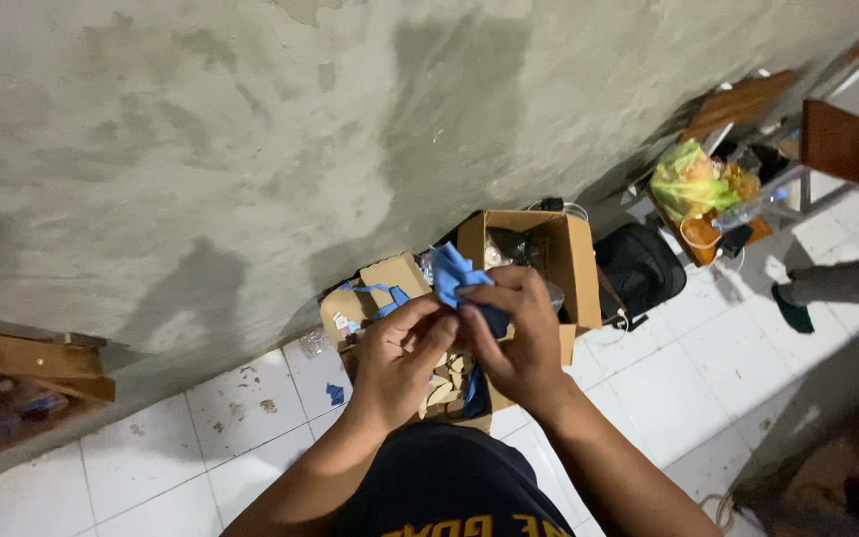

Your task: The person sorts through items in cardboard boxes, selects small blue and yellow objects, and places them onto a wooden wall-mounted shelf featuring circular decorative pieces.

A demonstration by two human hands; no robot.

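Note:
My left hand (pixel 402 358) and my right hand (pixel 517 333) meet in front of me, both gripping a crumpled blue cloth-like piece (pixel 454 273) that sticks up above the fingers. A darker blue part of it shows between the fingers of my right hand. Below the hands stands an open cardboard box (pixel 382 286) with blue scraps and tan cardboard pieces inside. Behind it is a taller open cardboard box (pixel 574 261), partly hidden by my right hand.
A grey concrete wall (pixel 251 149) rises ahead, above a white tiled floor (pixel 231 418). A black bag (pixel 638 268) lies right of the boxes. Wooden chairs (pixel 837 139) and a green-yellow plastic bag (pixel 690 179) stand far right. A wooden shelf (pixel 22 363) is at the left.

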